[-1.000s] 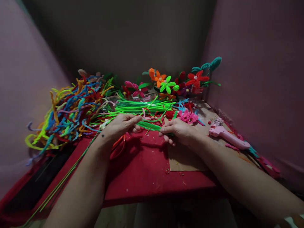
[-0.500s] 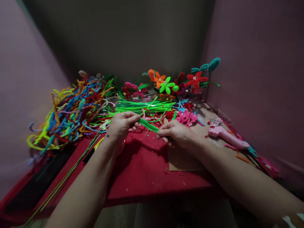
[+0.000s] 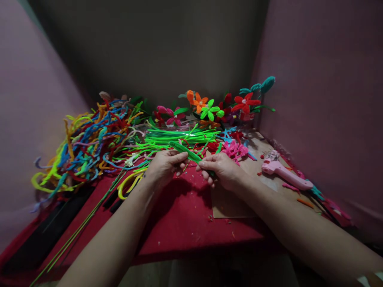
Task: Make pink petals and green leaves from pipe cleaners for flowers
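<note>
I am viewing one red-covered surface (image 3: pixel 179 227), which is carrying one large heap of mixed-colour fuzzy stems (image 3: pixel 89 145); these are overlapping too heavily for counting. One cardboard sheet (image 3: pixel 233 204) is lying at the right, and one bundle of bright green stems (image 3: pixel 179 136), also uncountable, is lying across the middle. Two hands are working above the surface: my left hand (image 3: pixel 165 163) is pinching the green fuzzy piece (image 3: pixel 194 156) partway along between thumb and fingers, and my right hand (image 3: pixel 223 167) is pinching its near end. One pink glue gun (image 3: pixel 289 175) is resting on the right side. At the back, four open flowers are showing clearly, one each in red (image 3: pixel 245 103), orange (image 3: pixel 200 103), lime (image 3: pixel 210 110) and magenta (image 3: pixel 175 116); darker ones are hiding behind, so I am giving no total. These four are appearing finished, by my judgement. The single green piece is spanning both hands, standing apart from every flower, and I am judging it partly worked; the pictures are not establishing how much shaping is outstanding.
</note>
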Demonstrator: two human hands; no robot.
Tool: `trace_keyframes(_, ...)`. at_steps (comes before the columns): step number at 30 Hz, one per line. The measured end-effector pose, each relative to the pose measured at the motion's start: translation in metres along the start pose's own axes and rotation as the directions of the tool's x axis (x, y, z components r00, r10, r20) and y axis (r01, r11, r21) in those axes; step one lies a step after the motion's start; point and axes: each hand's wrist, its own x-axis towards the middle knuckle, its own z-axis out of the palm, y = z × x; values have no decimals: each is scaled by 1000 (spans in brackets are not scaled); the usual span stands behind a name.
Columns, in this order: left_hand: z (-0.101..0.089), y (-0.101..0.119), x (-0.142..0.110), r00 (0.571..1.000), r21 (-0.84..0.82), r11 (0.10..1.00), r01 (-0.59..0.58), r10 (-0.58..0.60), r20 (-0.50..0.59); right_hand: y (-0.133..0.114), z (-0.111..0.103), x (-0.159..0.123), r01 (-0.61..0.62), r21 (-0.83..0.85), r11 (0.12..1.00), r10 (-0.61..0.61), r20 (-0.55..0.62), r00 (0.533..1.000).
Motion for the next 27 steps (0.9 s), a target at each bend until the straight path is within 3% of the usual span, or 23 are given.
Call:
trace_keyframes(4,2,-1,-1,1000,-33,999,-7,6,-26,4,-1,3,-18,67,998,16,33,999)
trace_keyframes(11,-1,-4,2,999,-105,994,40,-36,40,3,2,2,-62,72,995,58,61,996)
trace_keyframes(21,5,-1,1,988,-382,911,156,-151,43,7,2,2,-18,103,995,7,104,995)
trace_keyframes(27,6,-2,1,988,-330,931,155,-153,30,5,5,-1,-3,58,998,0,57,998)
